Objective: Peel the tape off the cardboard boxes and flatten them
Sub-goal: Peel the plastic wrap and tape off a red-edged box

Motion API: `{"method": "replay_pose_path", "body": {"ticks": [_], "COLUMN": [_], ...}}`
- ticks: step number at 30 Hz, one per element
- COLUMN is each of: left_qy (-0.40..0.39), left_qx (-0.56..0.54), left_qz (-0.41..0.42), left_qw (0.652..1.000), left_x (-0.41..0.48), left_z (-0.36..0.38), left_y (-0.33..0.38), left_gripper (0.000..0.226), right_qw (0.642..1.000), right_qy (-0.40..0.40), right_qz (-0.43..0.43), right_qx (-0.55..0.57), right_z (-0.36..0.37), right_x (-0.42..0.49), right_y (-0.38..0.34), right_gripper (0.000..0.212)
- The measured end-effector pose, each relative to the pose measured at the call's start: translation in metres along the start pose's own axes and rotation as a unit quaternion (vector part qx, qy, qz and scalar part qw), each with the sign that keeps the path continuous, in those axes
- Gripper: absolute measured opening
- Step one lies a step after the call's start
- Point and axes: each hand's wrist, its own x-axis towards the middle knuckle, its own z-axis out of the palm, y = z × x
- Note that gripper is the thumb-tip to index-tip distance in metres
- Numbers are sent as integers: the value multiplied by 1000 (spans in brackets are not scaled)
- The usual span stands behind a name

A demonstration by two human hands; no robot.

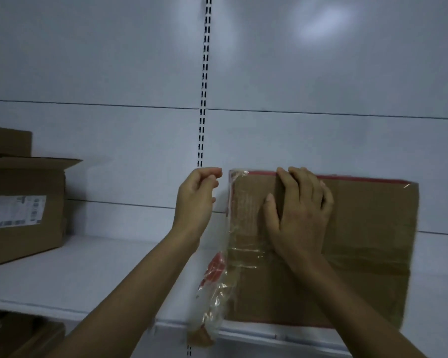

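A flattened brown cardboard box [360,241] with a red edge along its top stands upright on the white shelf [88,275], leaning towards the back wall. My right hand [298,213] grips its top edge, fingers curled over the rim and thumb on the front face. Clear tape [217,288] hangs crumpled down the box's left edge to below the shelf front, with bits of red and brown paper stuck to it. My left hand [197,195] hovers just left of the box's top left corner, fingers curled with thumb and forefinger close together. No tape shows between them.
An open cardboard box [23,210] with a white label stands at the shelf's left end, another box behind it. More cardboard [18,337] lies on the level below. A slotted upright [203,99] runs up the white back wall.
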Motion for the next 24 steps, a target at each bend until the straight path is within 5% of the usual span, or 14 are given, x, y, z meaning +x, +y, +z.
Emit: {"method": "replay_pose_path", "body": {"ticks": [4,8,13,16,20,24], "left_qy": [-103,-232,-123,-100,-93,-113], "left_qx": [43,39,-72,-114,-119,-116], "left_qz": [95,106,206,185,193,197], "left_qw": [989,966,968,971,969,967], "left_x": [56,85,73,76,75,75], "left_z": [13,28,42,46,45,41], "left_y": [-14,-36,-71,-71,-70,-71], "left_gripper": [25,38,30,40,47,49], "right_qw": [999,995,994,987,969,958], "right_qy": [-30,-82,-48,38,-61,-138], "right_qz": [19,59,97,124,228,220], "right_qx": [-22,-19,-19,-100,-78,-124], "right_z": [-14,-15,6,8,14,11], "right_x": [26,33,6,-5,17,41], "right_y": [-6,-30,-69,-87,-100,-101], "right_gripper": [51,51,66,43,77,65]}}
